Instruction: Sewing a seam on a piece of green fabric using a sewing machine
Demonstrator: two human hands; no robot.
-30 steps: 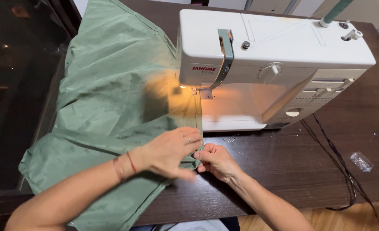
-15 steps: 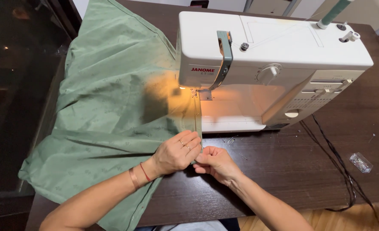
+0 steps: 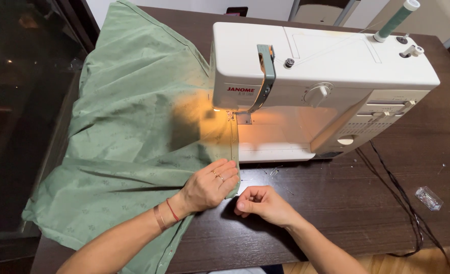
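– pressing down on the green fabric point(image 3: 128, 132), that's what the left hand point(image 3: 209, 185) does: fingers laid flat and together on the cloth's folded edge, close to the table's front, not clasping anything.

– and the right hand point(image 3: 263, 203)?

– it sits just beside the left one, on the dark wooden table point(image 3: 346, 213), fingers curled in toward the thumb as if pinching something tiny. what it pinches, if anything, is too small to tell.

– where does the cloth lie?

– spread over the left half of the table, one edge running up under the needle area of the white sewing machine point(image 3: 316, 86), where the machine's lamp throws a warm glow on it. the lower part hangs off the table's front edge, under the left forearm.

– anything else around?

– a spool of green thread point(image 3: 395, 20) stands on the machine's top at the right. black cables point(image 3: 402, 198) trail across the table right of the machine, and a small clear plastic piece point(image 3: 429, 198) lies just beyond them. a few pins lie scattered in front of the machine base.
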